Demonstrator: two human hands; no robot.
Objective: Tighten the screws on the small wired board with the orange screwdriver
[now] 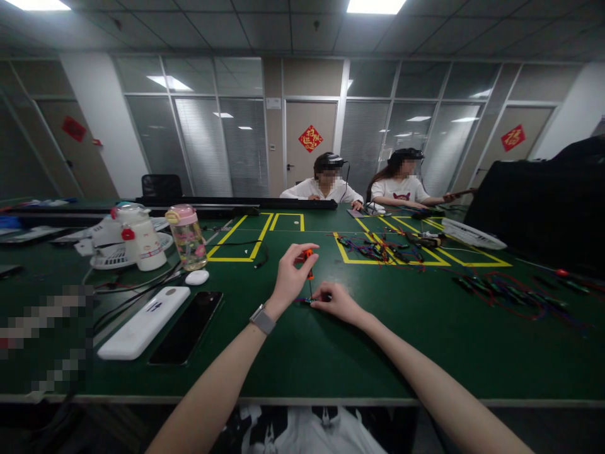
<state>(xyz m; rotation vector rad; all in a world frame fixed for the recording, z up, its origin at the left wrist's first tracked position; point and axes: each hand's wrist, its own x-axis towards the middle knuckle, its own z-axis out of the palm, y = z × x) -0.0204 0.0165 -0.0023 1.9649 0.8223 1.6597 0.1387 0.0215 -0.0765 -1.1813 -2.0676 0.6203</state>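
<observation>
My left hand (292, 271) is closed around the top of an orange-and-black screwdriver (310, 273), which stands upright with its shaft pointing down. The shaft's tip reaches a small electronic part (306, 301) lying on the green tabletop (293, 353). With thumb and fingers pinched low at the table, my right hand (338, 302) steadies that part from the right. Thin wires seem to run from the part's left side; its details are too small to tell. On my left wrist sits a watch (263, 319).
Left of my hands lie a black phone (187, 328), a white power bank (144, 323) and a white earbud case (197, 278), with a drink bottle (186, 236) behind. Wired modules (382, 249) spread at the right. Two people sit across the table near a black covered object (534, 208).
</observation>
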